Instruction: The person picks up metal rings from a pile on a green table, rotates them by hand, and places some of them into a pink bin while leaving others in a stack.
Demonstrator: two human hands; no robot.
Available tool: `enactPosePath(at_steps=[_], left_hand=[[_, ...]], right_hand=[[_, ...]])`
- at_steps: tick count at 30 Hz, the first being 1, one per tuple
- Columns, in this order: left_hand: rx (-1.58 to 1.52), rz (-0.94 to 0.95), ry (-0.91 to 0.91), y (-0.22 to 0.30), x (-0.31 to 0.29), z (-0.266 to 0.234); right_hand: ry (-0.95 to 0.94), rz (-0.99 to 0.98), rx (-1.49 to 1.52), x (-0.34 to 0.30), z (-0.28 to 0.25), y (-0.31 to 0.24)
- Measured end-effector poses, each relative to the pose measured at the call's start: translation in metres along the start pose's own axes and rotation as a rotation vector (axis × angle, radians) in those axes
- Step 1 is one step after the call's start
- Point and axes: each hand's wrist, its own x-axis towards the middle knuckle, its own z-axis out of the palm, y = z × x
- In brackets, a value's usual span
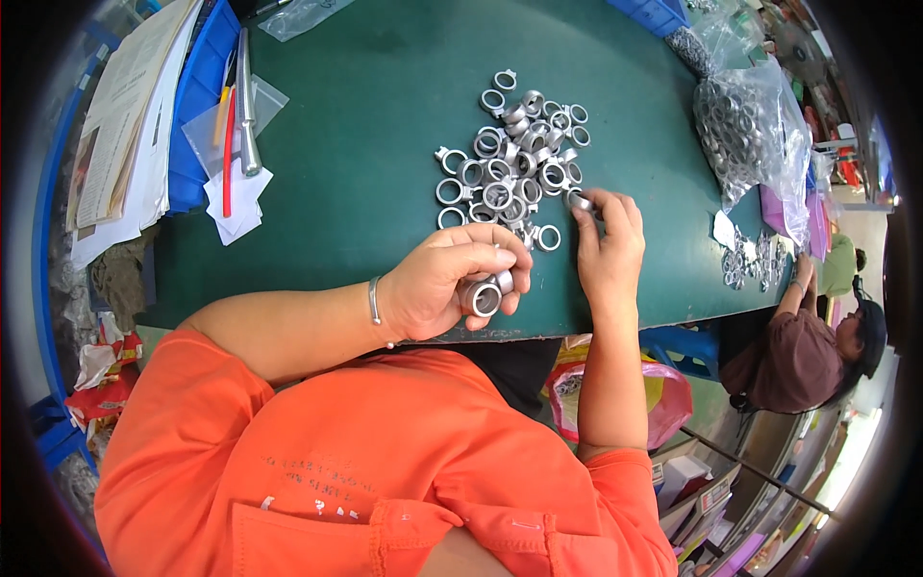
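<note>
A loose heap of grey metal rings (497,195), several with small lugs on their rims, lies on the green table (365,115). Near the table's front edge my left hand (461,274) is closed around a few rings (481,298), one of them facing up with its round opening showing. My right hand (611,231) is at the heap's right side, thumb and fingers pinching a single metal ring (581,200). My left wrist wears a metal bangle.
On the left stand a blue bin (207,115), stacked papers (130,125), a metal rod (247,106) and a red stick (228,163). A plastic bag of rings (750,130) sits at the right, beside smaller metal parts (755,260). Another person (803,351) works at the far right.
</note>
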Motion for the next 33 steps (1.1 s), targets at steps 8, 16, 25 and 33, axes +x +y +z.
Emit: enactPosePath(at_steps=[8,16,25,33], left_hand=[[0.285,0.076,0.108,-0.001,-0.003,0.007],[0.461,0.117,0.096,0.0,-0.005,0.008],[0.796,0.443,0.011,-0.006,-0.002,0.001],[0.878,0.564,0.056,-0.012,-0.003,0.003]], right_hand=[[-0.143,0.371,1.0,-0.037,-0.018,-0.029],[-0.085,-0.09,0.603,-0.041,-0.02,-0.048],[-0.18,0.559,1.161,-0.04,-0.028,-0.055],[-0.173,0.38,1.437,-0.046,-0.021,-0.051]])
